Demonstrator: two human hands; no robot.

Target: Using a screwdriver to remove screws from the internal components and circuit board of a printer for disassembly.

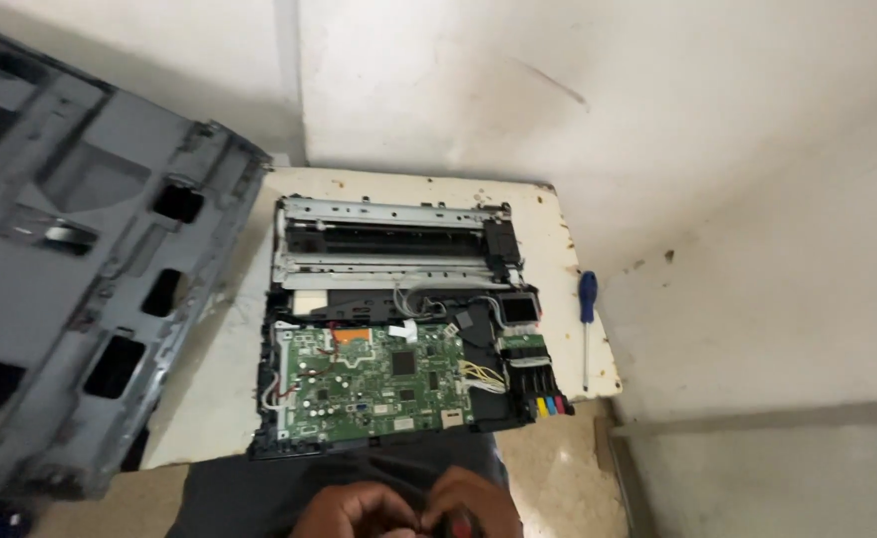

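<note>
— What sits in the middle of the white, chipped worktop [558, 239]?

— An opened black printer chassis [398, 324] with its cover off. Take that chassis as the landmark: a green rectangular circuit board [374, 384] lies flat in its near half, and a grey metal carriage rail [388, 234] runs across its far half. At its near right corner stands a row of small ink cartridges with coloured ends [541, 399].

— And the cover?

— Likely the big dark grey plastic housing panel [70, 279] left of the chassis, tilted up, its inner ribs and cut-outs facing the camera. I'd judge it was put aside there so the board lies exposed.

— Any tools?

— A blue-handled screwdriver with a thin steel shaft [586, 329] lies on the worktop just right of the chassis, apart from it, shaft pointing toward the person, within easy reach.

— Where are the hands?

— Both at the bottom edge of the view, nearer than the chassis, over the person's dark lap. The left hand [354, 513] and the right hand [478, 508] are drawn together, fingers [448, 490] curled inward around a small dark and reddish object [458, 523]. It's mostly cut off by the frame, so I cannot tell what it is, or which hand truly grips it.

— Touching the printer?

— No, clear of it.
</note>
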